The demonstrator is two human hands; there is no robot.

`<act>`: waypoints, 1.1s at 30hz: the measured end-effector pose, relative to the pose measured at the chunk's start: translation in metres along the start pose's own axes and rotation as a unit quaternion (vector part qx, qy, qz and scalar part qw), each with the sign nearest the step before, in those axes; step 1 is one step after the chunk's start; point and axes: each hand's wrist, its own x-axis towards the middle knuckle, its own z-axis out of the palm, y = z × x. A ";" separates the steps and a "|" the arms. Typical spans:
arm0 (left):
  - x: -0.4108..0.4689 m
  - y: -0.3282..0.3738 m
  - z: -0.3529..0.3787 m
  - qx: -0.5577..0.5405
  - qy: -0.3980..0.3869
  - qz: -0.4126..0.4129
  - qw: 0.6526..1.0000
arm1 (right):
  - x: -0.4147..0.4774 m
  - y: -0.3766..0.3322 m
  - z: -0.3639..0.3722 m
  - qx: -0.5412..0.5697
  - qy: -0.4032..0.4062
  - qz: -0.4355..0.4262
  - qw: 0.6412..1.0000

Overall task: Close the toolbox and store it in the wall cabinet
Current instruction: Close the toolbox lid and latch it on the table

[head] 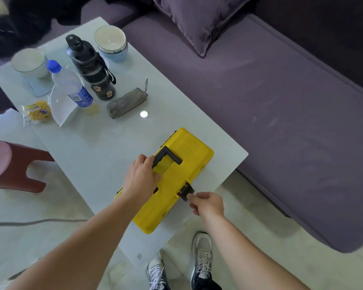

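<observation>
A yellow toolbox [177, 174] lies with its lid down on the near right part of the white table [96, 147]. My left hand [142, 177] rests on top of the lid beside the black carry handle [168, 156], pressing down. My right hand [208, 204] pinches the black latch [186, 190] on the toolbox's right side; the latch sticks out from the box. No wall cabinet is in view.
The far end of the table holds two bowls [110, 41], a black flask [90, 68], a clear water bottle [71, 86], a white plate [61, 105], a snack packet [37, 111] and a grey pouch [126, 103]. A purple sofa [281, 101] runs along the right. A red stool [13, 166] stands left.
</observation>
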 end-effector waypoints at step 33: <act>0.006 -0.001 0.009 -0.044 -0.076 -0.081 0.993 | -0.008 -0.006 0.031 0.100 -0.116 0.031 0.988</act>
